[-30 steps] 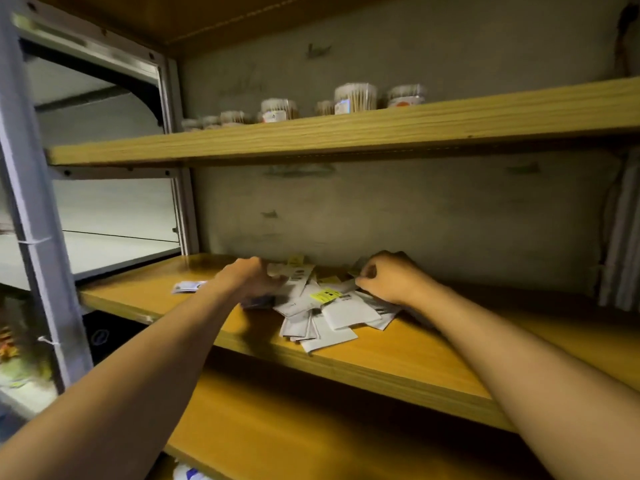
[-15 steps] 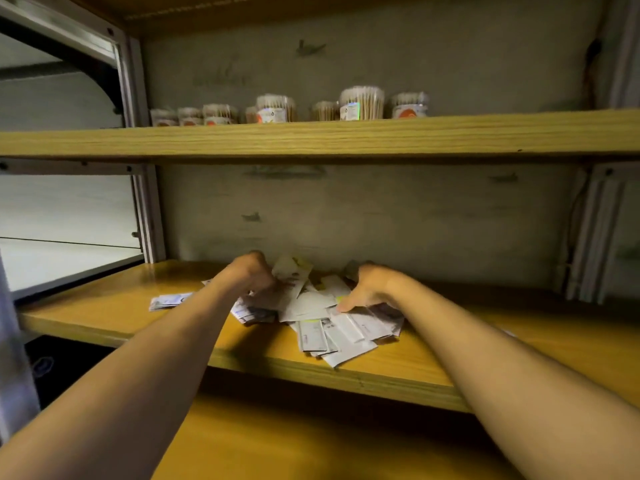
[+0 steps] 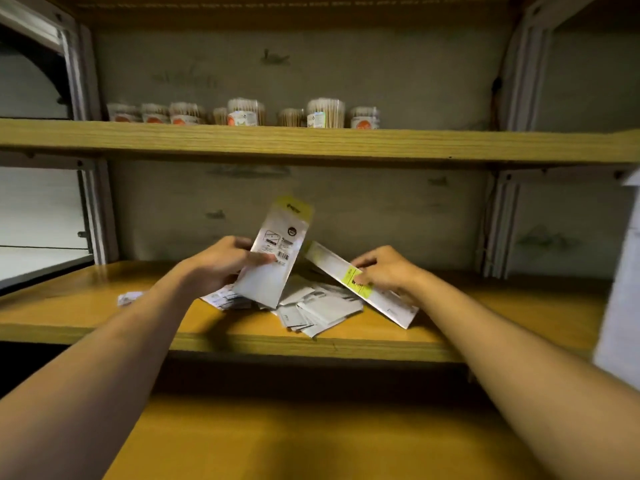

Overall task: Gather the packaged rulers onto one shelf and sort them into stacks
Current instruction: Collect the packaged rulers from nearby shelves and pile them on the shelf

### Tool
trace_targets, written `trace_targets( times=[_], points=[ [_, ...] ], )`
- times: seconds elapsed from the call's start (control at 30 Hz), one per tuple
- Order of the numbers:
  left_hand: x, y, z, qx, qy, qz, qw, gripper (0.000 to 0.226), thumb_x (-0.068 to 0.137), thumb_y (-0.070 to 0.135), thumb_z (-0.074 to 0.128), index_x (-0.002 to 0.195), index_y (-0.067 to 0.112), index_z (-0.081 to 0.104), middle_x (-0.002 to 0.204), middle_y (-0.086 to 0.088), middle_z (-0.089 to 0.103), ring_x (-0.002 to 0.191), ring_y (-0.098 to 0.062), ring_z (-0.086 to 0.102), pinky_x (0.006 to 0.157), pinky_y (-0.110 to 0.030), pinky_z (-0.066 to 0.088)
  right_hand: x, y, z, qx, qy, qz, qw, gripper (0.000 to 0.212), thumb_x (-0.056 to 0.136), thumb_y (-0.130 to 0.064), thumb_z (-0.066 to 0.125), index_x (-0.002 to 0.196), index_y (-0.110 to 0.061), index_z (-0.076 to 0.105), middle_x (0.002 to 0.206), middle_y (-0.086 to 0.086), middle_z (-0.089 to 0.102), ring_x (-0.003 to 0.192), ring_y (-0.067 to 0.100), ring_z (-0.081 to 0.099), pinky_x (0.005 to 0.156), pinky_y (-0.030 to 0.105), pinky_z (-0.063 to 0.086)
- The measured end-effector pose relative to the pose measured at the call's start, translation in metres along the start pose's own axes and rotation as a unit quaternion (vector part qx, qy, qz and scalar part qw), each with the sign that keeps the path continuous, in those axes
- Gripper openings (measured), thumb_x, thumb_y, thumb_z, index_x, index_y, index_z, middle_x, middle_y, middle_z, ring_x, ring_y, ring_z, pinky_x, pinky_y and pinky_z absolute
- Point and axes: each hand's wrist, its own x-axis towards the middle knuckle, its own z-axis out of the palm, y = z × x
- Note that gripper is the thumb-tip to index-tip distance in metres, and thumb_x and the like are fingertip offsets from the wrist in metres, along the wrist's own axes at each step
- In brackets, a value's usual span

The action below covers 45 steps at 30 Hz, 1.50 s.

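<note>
Left hand (image 3: pixel 221 263) grips an upright packet (image 3: pixel 273 252), right hand (image 3: pixel 382 270) pinches a tilted one (image 3: pixel 360 284) — above the pile (image 3: pixel 308 306), near the middle shelf's (image 3: pixel 86 317) front edge — bare board either side.

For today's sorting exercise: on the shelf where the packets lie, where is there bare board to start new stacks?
Middle shelf: bare board lies right of the right hand, out to the upright. A smaller patch lies left of the left hand, around one stray packet. The centre is crowded with the packet pile, which reaches nearly to the front edge.
</note>
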Motion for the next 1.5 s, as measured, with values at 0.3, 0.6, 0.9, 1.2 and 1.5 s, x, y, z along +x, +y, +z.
trace_targets(
  times=[0.3, 0.6, 0.9, 1.2, 1.5],
  points=[
    [-0.016, 0.051, 0.116, -0.033, -0.175, 0.104, 0.978, 0.024, 0.091, 0.009, 0.061, 0.114, 0.018, 0.065, 0.111, 0.002, 0.073, 0.101, -0.014, 0.07, 0.082, -0.03, 0.055, -0.093, 0.052, -0.081, 0.138, 0.154, -0.007, 0.978, 0.031, 0.091, -0.012, 0.063, 0.117, -0.018, 0.048, 0.109, 0.001, 0.066, 0.093, 0.013, 0.067, 0.078, 0.03, 0.057],
    [-0.047, 0.102, 0.242, -0.04, -0.274, 0.128, 0.952, 0.028, 0.091, 0.013, 0.063, 0.119, 0.016, 0.063, 0.115, -0.002, 0.072, 0.108, -0.02, 0.068, 0.093, -0.042, 0.054, -0.19, 0.102, -0.169, 0.061, 0.17, -0.024, 0.983, 0.03, 0.088, -0.014, 0.067, 0.118, -0.017, 0.063, 0.096, -0.001, 0.071, 0.088, 0.012, 0.069, 0.07, 0.028, 0.056],
    [-0.103, 0.158, 0.419, -0.069, -0.348, 0.158, 0.921, 0.024, 0.092, 0.009, 0.061, 0.115, 0.016, 0.062, 0.114, -0.002, 0.072, 0.105, -0.018, 0.069, 0.087, -0.036, 0.057, -0.3, 0.203, -0.272, 0.038, 0.26, 0.062, 0.963, 0.025, 0.089, -0.017, 0.066, 0.113, -0.023, 0.062, 0.098, -0.005, 0.073, 0.088, 0.009, 0.07, 0.076, 0.03, 0.058],
    [-0.113, 0.189, 0.56, -0.047, -0.3, 0.156, 0.94, 0.026, 0.091, 0.014, 0.065, 0.115, 0.023, 0.062, 0.123, 0.001, 0.067, 0.107, -0.018, 0.066, 0.088, -0.041, 0.056, -0.382, 0.307, -0.365, 0.009, 0.343, 0.143, 0.928, 0.033, 0.089, -0.017, 0.066, 0.122, -0.017, 0.061, 0.113, 0.0, 0.069, 0.095, 0.014, 0.067, 0.085, 0.035, 0.056],
    [-0.066, 0.196, 0.661, -0.03, -0.286, 0.151, 0.946, 0.029, 0.092, 0.015, 0.064, 0.121, 0.019, 0.061, 0.124, 0.002, 0.066, 0.111, -0.02, 0.063, 0.098, -0.048, 0.051, -0.38, 0.398, -0.417, 0.011, 0.341, 0.166, 0.925, 0.043, 0.091, -0.016, 0.064, 0.133, -0.014, 0.053, 0.126, 0.005, 0.064, 0.106, 0.021, 0.065, 0.09, 0.04, 0.055]
  ],
)
